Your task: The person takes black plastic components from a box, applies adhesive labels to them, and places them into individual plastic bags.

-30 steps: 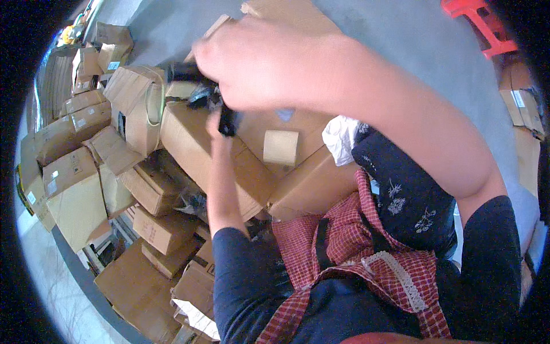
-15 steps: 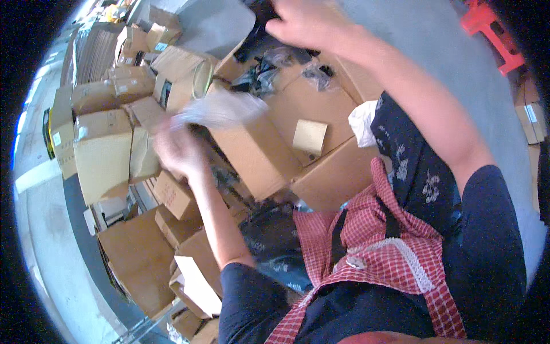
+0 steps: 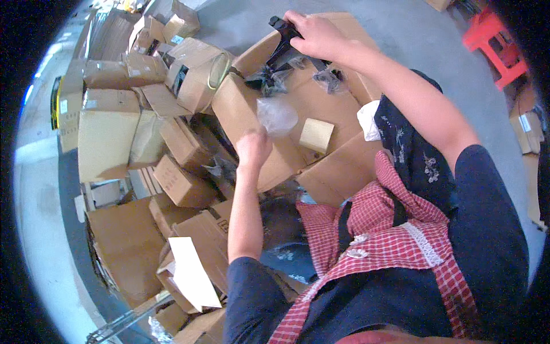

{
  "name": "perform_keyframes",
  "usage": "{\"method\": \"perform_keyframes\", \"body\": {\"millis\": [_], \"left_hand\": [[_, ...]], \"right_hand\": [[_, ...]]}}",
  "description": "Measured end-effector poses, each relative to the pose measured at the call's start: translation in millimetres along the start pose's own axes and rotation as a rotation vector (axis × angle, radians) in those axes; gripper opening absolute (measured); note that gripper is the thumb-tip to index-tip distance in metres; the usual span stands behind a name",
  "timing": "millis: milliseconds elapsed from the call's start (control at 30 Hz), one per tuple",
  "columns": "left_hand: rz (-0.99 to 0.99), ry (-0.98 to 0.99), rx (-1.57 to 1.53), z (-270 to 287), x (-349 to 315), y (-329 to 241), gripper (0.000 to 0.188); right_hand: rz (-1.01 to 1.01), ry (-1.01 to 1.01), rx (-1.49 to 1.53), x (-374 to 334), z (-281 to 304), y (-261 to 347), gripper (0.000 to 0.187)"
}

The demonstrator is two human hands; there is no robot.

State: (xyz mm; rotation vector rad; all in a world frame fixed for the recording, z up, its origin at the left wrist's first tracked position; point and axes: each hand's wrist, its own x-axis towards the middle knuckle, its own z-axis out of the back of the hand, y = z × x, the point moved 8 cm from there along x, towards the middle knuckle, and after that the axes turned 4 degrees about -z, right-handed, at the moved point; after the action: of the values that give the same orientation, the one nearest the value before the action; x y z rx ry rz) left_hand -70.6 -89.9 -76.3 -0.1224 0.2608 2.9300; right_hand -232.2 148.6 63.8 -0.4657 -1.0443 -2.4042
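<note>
My left hand (image 3: pixel 254 152) is closed at the near-left side of a large open cardboard box (image 3: pixel 238 109). A crumpled clear plastic bag (image 3: pixel 278 116) puffs out from its fingers over the box opening. My right hand (image 3: pixel 317 38) grips a black angular object (image 3: pixel 282 35) above the far side of the box; its exact kind does not show. Inside the box lie dark parts in clear plastic bags (image 3: pixel 274 80) and another bagged dark part (image 3: pixel 329 79). A small tan cardboard piece (image 3: pixel 316 135) rests on the box's inner bottom.
Stacked cardboard boxes (image 3: pixel 107 135) and loose cartons (image 3: pixel 180 180) crowd the left. A white sheet (image 3: pixel 193 274) lies on cartons at the lower left. Beyond the grey floor (image 3: pixel 401 34) at the right stands a red plastic frame (image 3: pixel 497 49). White cloth or paper (image 3: pixel 368 120) sits by my knee.
My left hand has swung right with the plastic bag, from over the left boxes to the open box. My right hand has shifted slightly right and down, bringing the black object into clearer view.
</note>
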Motion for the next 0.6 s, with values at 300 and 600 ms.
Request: {"method": "perform_keyframes", "body": {"millis": [300,600], "left_hand": [[0.386,-0.243,-0.585,43,17,34,0.056],[0.384,-0.327,-0.854,37,34,21,0.052]], "right_hand": [[-0.214,0.435,0.531,-15,-59,9,0.032],[-0.368,1.174,0.704,-88,-95,70,0.017]]}}
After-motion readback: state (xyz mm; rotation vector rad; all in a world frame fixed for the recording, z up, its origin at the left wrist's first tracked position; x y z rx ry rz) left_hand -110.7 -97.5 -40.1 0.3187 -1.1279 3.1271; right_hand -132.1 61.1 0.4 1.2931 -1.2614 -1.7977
